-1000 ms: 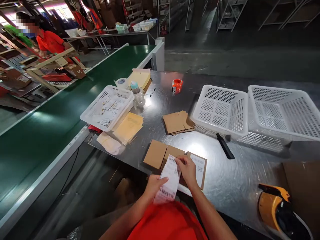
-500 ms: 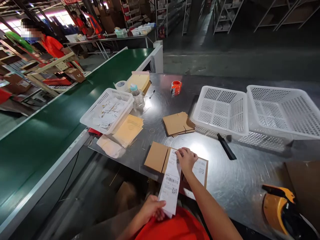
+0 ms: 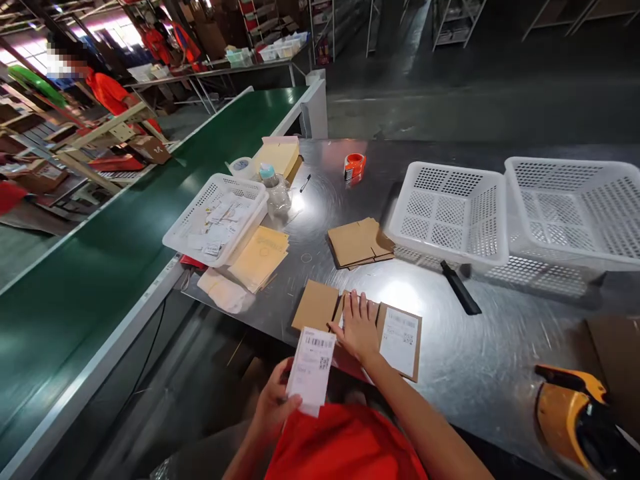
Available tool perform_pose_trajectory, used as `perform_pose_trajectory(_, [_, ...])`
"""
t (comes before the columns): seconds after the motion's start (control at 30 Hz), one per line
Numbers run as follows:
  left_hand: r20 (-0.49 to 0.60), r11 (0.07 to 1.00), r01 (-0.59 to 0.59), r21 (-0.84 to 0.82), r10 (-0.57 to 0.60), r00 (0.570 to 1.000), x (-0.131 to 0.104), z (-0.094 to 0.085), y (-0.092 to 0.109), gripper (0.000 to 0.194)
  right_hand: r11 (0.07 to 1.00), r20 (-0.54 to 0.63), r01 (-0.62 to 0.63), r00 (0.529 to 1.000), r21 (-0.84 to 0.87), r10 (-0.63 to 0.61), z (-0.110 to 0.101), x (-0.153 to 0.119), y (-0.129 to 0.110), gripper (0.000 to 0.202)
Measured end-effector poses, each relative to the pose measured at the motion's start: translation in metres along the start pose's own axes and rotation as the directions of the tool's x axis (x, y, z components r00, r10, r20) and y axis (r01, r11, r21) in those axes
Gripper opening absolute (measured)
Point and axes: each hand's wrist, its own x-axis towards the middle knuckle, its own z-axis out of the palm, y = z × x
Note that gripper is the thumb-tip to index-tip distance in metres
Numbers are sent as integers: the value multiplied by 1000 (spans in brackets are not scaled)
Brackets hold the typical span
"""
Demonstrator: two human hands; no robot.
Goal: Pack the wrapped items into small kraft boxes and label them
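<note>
Near the table's front edge, my left hand [image 3: 277, 399] is closed on a stack of printed white labels [image 3: 311, 370]. To its right my right hand [image 3: 359, 328] lies flat with fingers spread on a flat brown cardboard piece [image 3: 316, 305], partly covering a label under the palm. A second white label [image 3: 399, 340] lies on the cardboard's right panel. Behind them sits a small stack of folded cardboard [image 3: 357, 241].
White baskets [image 3: 450, 250] stand at the right; another [image 3: 220, 257] holds papers at the left, beside yellow envelopes [image 3: 260, 257]. A black tool [image 3: 461, 289], an orange tape dispenser [image 3: 355, 165], a bottle [image 3: 278, 193] and a yellow-black dispenser [image 3: 565, 417] are around. A green conveyor [image 3: 125, 220] runs left.
The label stack in my left hand has moved left, off the middle of the cardboard. My right hand has gone from bent fingers at the label strip to lying flat on the cardboard.
</note>
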Motion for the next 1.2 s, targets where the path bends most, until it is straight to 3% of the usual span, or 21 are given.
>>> perform_pose_trajectory(0.13, [-13, 1000, 19, -15, -19, 1000, 17, -6, 12, 49, 992, 48, 17, 999, 123, -23, -7, 5, 6, 76])
perform_pose_trajectory(0.23, [30, 996, 15, -84, -13, 999, 27, -6, 15, 54, 912, 117, -32, 993, 410, -18, -22, 7, 10, 59])
perform_pose_trajectory(0.27, [56, 994, 21, -110, -15, 998, 29, -6, 15, 55, 836, 135, -64, 991, 545, -12, -30, 6, 9, 58])
perform_pose_trajectory(0.33, [112, 990, 34, -139, -19, 994, 31, -5, 14, 55, 581, 166, -126, 986, 804, -16, -44, 3, 0, 57])
perform_pose_trajectory(0.43, [168, 986, 47, -159, -20, 986, 34, -7, 8, 54, 183, 225, -219, 974, 958, -14, -60, -5, -27, 45])
perform_pose_trajectory(0.5, [200, 988, 62, -142, -33, 979, 35, -12, 0, 54, 68, 289, -294, 955, 954, 74, -62, -8, -44, 40])
perform_pose_trajectory(0.57, [220, 992, 73, -105, -48, 974, 37, -17, -9, 55, 28, 326, -335, 929, 942, 176, -60, -10, -55, 38])
perform_pose_trajectory(0.63, [234, 991, 99, -87, -77, 969, 38, -23, -18, 59, 42, 331, -349, 915, 936, 231, -54, -9, -60, 39])
perform_pose_trajectory(0.7, [251, 979, 157, -127, -121, 960, 39, -26, -25, 61, 127, 321, -358, 916, 925, 241, -49, -4, -60, 37])
perform_pose_trajectory(0.87, [267, 919, 300, -256, -231, 936, 34, -26, -36, 56, 506, 103, -240, 953, 828, 283, -34, 29, -53, 33])
perform_pose_trajectory(0.97, [270, 899, 339, -277, -265, 925, 29, -30, -42, 55, 677, -43, -242, 926, 695, 376, -20, 56, -46, 34])
perform_pose_trajectory(1.07, [308, 879, 374, -296, -283, 908, 25, -33, -49, 57, 761, -109, -235, 922, 605, 371, -5, 73, -42, 35])
perform_pose_trajectory(1.2, [238, 807, 518, -283, -464, 853, 21, -29, -63, 53, 819, -149, -190, 937, 542, 316, 11, 78, -41, 37])
